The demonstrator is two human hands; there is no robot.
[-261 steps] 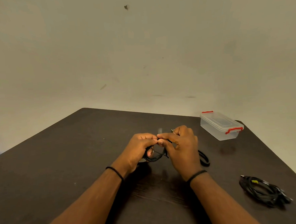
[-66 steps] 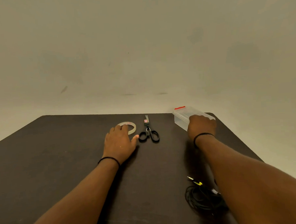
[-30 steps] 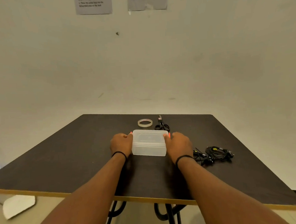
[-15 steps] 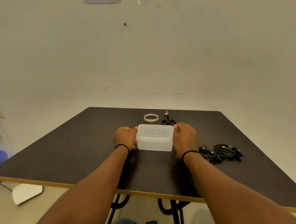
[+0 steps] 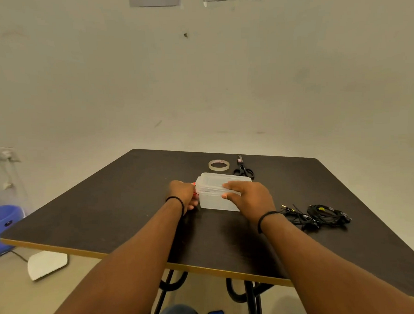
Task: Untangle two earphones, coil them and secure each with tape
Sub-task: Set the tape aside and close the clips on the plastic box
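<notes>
Head view: your left hand (image 5: 184, 194) grips the left end of the box (image 5: 217, 194) at its red clip; your right hand (image 5: 247, 198) curls over the box's right side, holding it; box sits on the bench (image 5: 107, 205); both earphones (image 5: 317, 217) lie bundled right of it; tape (image 5: 218, 165) and scissors (image 5: 242, 169) behind.
</notes>
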